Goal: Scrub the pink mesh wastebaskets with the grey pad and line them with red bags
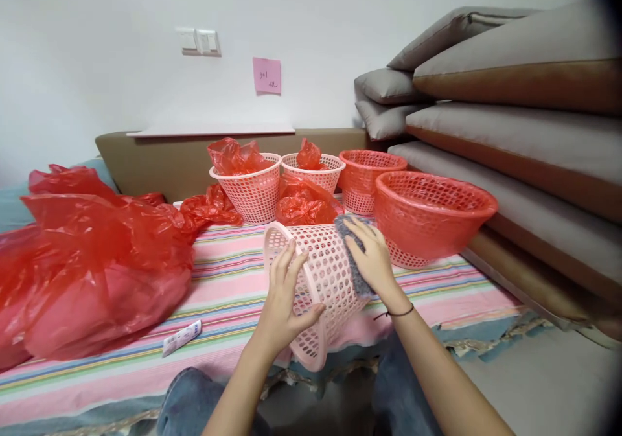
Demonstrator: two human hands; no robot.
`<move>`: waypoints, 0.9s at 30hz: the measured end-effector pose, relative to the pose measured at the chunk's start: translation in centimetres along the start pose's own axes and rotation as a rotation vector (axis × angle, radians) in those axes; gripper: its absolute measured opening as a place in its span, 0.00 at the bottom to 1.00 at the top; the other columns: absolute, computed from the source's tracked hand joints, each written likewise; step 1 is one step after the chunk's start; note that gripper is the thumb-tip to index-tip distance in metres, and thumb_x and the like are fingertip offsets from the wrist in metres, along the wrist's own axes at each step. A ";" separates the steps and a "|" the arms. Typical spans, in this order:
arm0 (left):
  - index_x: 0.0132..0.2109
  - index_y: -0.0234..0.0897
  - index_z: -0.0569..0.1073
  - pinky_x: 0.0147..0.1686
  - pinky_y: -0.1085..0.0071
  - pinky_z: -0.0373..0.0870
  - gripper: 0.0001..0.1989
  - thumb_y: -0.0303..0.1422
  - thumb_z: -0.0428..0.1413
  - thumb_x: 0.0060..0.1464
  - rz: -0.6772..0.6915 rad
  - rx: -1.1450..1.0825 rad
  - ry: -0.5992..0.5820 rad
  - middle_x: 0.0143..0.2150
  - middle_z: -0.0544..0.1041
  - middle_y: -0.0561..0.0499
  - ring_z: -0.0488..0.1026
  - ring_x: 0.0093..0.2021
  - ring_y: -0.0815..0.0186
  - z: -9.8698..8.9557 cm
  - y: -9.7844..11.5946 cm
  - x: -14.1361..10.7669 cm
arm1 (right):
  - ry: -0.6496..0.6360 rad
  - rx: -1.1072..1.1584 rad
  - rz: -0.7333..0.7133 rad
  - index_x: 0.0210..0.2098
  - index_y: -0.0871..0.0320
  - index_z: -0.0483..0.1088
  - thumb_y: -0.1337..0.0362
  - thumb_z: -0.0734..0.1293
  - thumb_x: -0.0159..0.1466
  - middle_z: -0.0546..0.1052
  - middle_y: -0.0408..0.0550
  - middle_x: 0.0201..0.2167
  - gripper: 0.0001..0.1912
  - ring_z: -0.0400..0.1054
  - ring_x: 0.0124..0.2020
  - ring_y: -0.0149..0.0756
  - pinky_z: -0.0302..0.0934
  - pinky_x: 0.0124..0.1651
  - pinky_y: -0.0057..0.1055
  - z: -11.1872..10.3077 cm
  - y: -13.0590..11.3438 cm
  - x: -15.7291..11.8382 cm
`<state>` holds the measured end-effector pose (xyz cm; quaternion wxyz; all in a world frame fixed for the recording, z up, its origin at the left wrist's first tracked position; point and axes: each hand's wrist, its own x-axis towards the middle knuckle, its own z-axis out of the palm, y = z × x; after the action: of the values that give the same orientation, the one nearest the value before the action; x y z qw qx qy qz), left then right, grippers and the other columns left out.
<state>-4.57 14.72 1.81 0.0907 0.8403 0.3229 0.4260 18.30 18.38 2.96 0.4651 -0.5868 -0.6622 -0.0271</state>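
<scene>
A pink perforated plastic basket [333, 274] lies on its side at the table's near edge, its mouth turned to the left. My left hand [284, 303] grips its rim, the thumb on the near side and the fingers over the top. Against the basket's right, bottom end, my right hand [373, 258] presses a grey cloth [357, 269], its fingers lying over it. Part of the cloth is hidden under that hand. A dark cord circles my right wrist.
Behind stand two pink baskets [253, 193] [315, 175] holding red plastic bags, and two baskets [372, 164] [432, 219] covered in red plastic. Large red bags [107, 261] fill the left. A small white tube [182, 337] lies on the striped cloth [223, 280]. Grey cushions [515, 131] are stacked at right.
</scene>
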 end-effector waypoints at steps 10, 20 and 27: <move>0.71 0.44 0.47 0.67 0.43 0.46 0.35 0.42 0.52 0.63 -0.051 0.055 0.019 0.74 0.45 0.35 0.44 0.73 0.46 -0.7 -0.2 0.6 | -0.152 0.076 -0.137 0.61 0.46 0.68 0.61 0.60 0.67 0.68 0.40 0.64 0.23 0.58 0.65 0.46 0.55 0.66 0.52 0.9 -4.8 1.2; 0.72 0.46 0.40 0.67 0.41 0.45 0.38 0.46 0.51 0.63 -0.061 -0.007 -0.038 0.76 0.38 0.35 0.37 0.75 0.45 0.2 0.6 -0.1 | -0.057 0.013 0.042 0.57 0.51 0.72 0.63 0.59 0.67 0.73 0.49 0.59 0.21 0.65 0.61 0.45 0.55 0.65 0.54 0.7 3.9 3.9; 0.73 0.46 0.37 0.66 0.41 0.47 0.38 0.54 0.42 0.64 -0.003 -0.056 0.057 0.76 0.32 0.36 0.30 0.74 0.42 2.1 0.3 -0.5 | -0.212 0.144 -0.195 0.61 0.44 0.68 0.61 0.59 0.69 0.68 0.40 0.64 0.22 0.58 0.65 0.47 0.54 0.67 0.55 -0.2 -4.4 1.3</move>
<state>-3.05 14.45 0.34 0.1055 0.8245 0.3148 0.4583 15.05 17.85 6.19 0.4288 -0.4846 -0.7615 0.0376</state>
